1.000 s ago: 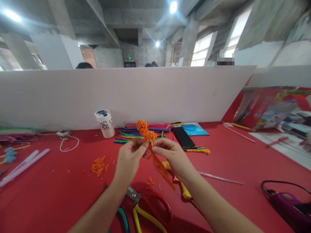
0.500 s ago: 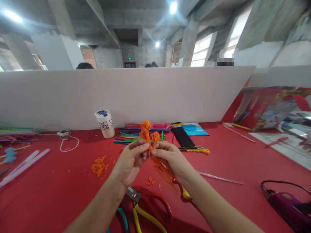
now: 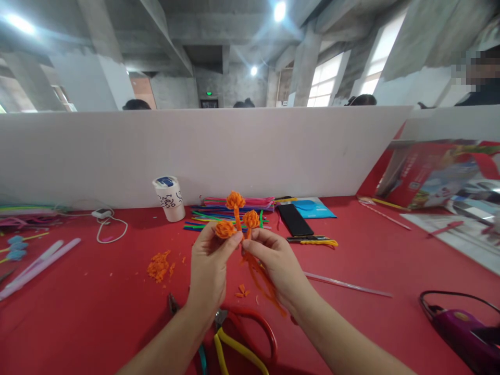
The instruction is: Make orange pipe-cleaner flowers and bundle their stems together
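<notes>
Three orange chenille-stem flowers (image 3: 235, 200) stand in a small bunch above the table, their fuzzy heads rounded. The fingers of my left hand (image 3: 209, 265) are closed on the bunch, close below the left flower head. My right hand (image 3: 279, 268) pinches the stems under the right head, fingertips almost meeting those of the left. Loose orange stem ends (image 3: 267, 286) trail down beneath my right palm. Below my hands lie cutting pliers (image 3: 242, 350) with one red and one yellow handle. A teal-handled tool (image 3: 202, 360) is partly covered by my left forearm.
Orange clippings (image 3: 158, 267) lie left of my hands. Behind are a white cup (image 3: 170, 200), colourful chenille stems (image 3: 238, 204) and a black phone (image 3: 296, 220). A clear stick (image 3: 347, 284) and a purple corded tool (image 3: 455, 333) lie right. A white partition (image 3: 250, 151) borders the table.
My left hand has turned, and a third flower head now shows at its fingertips. The heads have spread apart. At the upper right a person has come into view.
</notes>
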A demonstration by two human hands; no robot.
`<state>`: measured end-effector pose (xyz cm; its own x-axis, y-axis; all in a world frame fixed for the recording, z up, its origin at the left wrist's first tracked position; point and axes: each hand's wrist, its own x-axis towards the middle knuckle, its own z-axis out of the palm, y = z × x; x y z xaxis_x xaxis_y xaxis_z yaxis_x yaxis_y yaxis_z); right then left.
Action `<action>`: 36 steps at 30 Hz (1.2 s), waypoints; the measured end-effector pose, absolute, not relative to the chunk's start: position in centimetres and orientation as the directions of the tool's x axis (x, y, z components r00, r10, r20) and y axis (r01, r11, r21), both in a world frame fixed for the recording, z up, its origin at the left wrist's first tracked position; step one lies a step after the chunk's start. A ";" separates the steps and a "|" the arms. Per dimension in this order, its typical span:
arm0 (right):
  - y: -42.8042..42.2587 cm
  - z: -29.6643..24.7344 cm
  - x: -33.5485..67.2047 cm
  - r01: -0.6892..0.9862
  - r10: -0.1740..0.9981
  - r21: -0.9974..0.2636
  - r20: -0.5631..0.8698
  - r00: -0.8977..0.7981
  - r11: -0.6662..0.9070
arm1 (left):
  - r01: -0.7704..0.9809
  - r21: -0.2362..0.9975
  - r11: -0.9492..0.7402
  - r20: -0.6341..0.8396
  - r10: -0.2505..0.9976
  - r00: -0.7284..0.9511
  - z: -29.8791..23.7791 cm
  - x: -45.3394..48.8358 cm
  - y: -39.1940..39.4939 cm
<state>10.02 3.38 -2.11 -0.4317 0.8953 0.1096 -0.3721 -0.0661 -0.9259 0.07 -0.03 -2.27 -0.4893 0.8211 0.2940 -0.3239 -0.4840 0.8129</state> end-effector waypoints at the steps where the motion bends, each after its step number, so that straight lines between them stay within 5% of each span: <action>1: 3.4 -2.1 10.0 -0.367 0.896 -0.928 0.112 -0.431 -0.061 | -0.353 0.810 -0.469 0.270 0.831 -0.485 -2.3 0.1 0.0; 10: 4.6 -2.2 10.6 -0.248 0.908 -0.963 0.198 -0.370 0.109 | -0.550 0.780 -0.300 0.098 0.926 -0.365 -3.1 -0.1 0.7; 25: 5.2 -2.6 11.0 -0.428 0.932 -0.903 0.116 -0.344 -0.046 | -0.134 0.963 -0.236 0.187 0.935 -0.302 -2.7 0.6 0.1; 32: 5.0 -2.2 10.9 -0.366 0.927 -0.931 0.154 -0.341 0.020 | -0.220 0.944 -0.246 0.158 0.922 -0.353 -2.9 0.8 0.0; 36: 4.7 -2.1 10.9 -0.397 0.924 -0.914 0.079 -0.375 -0.082 | -0.438 0.892 -0.115 0.034 0.982 -0.188 -2.6 1.0 -0.2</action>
